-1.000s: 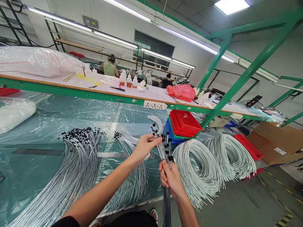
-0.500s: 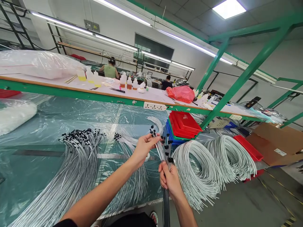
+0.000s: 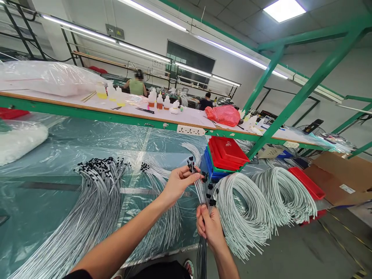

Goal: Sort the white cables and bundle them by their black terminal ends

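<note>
Since the earlier frame, your right hand [image 3: 209,226] has sunk slightly with its grip, and the connectors above it sit lower. Beneath everything extends the table [image 3: 43,209], sheeted in clear film; on it, to your left, lies a broad heap of grey cables [image 3: 101,201]. The near cable coil [image 3: 255,224] rests just beside your right hand, before the stack of red and blue trays [image 3: 228,153]. Your cable bundle [image 3: 202,252] is held upright in front of you, its tail hanging below your right hand, which is clamped around it. Your left hand [image 3: 181,182] has thumb and fingers together on the upper cables, just below their ends. Smallest are the black connectors [image 3: 213,202], staggered in height. Likely faults: connectors hooking one another if strands are pulled sideways; cables slipping lengthwise if your right grip slackens.
</note>
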A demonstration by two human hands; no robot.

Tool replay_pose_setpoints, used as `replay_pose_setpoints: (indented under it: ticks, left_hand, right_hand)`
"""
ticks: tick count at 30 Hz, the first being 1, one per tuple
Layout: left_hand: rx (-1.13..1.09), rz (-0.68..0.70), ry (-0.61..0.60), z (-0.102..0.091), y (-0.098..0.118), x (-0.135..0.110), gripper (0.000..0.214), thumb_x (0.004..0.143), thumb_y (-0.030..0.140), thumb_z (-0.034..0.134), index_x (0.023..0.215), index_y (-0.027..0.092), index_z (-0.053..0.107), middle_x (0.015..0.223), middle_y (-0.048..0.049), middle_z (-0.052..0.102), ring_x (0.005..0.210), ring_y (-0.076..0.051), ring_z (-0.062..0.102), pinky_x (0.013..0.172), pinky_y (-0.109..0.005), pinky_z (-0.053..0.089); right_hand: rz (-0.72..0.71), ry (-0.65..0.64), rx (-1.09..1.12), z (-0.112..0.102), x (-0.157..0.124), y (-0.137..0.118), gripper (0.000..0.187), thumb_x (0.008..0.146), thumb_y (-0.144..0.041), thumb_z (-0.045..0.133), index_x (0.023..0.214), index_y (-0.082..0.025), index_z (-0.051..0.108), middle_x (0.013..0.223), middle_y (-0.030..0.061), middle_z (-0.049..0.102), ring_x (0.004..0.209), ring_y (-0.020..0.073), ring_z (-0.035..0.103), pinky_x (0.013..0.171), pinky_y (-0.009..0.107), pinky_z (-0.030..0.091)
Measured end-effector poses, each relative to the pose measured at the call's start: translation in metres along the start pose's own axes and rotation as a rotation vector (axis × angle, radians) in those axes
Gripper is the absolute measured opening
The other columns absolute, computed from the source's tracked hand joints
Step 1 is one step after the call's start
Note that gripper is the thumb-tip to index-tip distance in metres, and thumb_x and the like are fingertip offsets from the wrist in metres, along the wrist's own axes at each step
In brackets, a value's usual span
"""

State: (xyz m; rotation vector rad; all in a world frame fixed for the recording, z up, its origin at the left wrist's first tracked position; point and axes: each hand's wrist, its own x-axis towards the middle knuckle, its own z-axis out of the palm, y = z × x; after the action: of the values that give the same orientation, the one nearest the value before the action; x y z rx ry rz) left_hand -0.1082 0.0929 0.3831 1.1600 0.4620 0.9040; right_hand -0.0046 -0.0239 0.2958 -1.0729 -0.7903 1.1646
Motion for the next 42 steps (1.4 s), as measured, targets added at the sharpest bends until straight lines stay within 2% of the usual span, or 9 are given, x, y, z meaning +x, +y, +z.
replay_pose_setpoints:
  ticks: [14,35,42]
  left_hand:
    - [-0.001,0.011,-0.014,-0.0031,-0.0052,0.0019,0.034,0.073,0.041,0.081,0.094,0.016,0.071,0.083,-0.0052,0.076,0.077,-0.015,0.067,0.066,-0.021,0.046]
    - [-0.019,0.012,-0.016,-0.0032,-0.0036,0.0047,0.033,0.072,0.040,0.082,0.092,0.016,0.071,0.077,-0.0038,0.075,0.077,-0.017,0.070,0.065,-0.021,0.046]
    - [-0.013,0.002,-0.029,-0.0050,-0.0053,0.0058,0.033,0.074,0.040,0.081,0.094,0.016,0.071,0.082,-0.0048,0.076,0.079,-0.016,0.069,0.066,-0.022,0.046]
  right_hand:
    - [0.033,0.013,0.000,0.0005,0.0008,-0.0003,0.063,0.072,-0.079,0.067,0.061,-0.019,0.050,0.033,-0.0126,0.029,0.024,0.0020,0.021,0.027,0.014,0.015]
    - [0.023,0.000,-0.008,0.0001,0.0039,0.0016,0.062,0.075,-0.077,0.065,0.062,-0.019,0.050,0.033,-0.0126,0.028,0.024,0.0021,0.020,0.027,0.014,0.015]
    - [0.020,-0.001,-0.010,-0.0005,0.0049,0.0017,0.062,0.074,-0.078,0.065,0.062,-0.019,0.049,0.033,-0.0125,0.029,0.023,0.0024,0.020,0.027,0.014,0.015]
